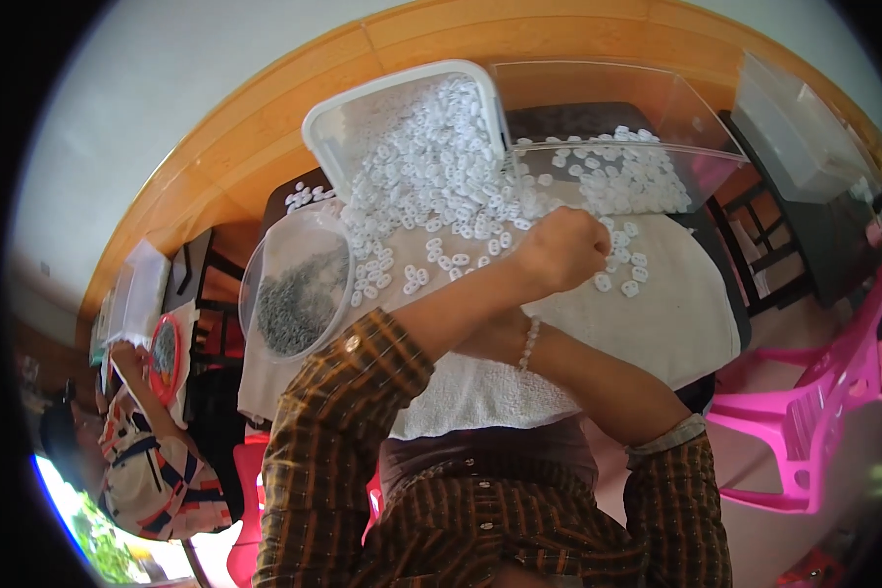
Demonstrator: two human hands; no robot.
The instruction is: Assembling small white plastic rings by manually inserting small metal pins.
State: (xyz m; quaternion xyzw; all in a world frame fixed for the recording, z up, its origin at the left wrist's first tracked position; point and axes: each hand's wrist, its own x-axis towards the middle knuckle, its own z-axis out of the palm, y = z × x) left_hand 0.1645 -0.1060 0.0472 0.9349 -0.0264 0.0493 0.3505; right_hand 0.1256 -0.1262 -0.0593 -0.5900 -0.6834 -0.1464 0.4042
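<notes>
Head view: tub (pixel 345 120) tipped, likely keeping white pieces (pixel 421 171) reachable; left hand (pixel 570 250), right hand (pixel 490 339): cannot tell fingers' grip.

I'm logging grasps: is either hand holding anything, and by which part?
Cannot be told: the left hand is curled, hiding any contents, and the right hand is mostly hidden beneath the left forearm.
</notes>
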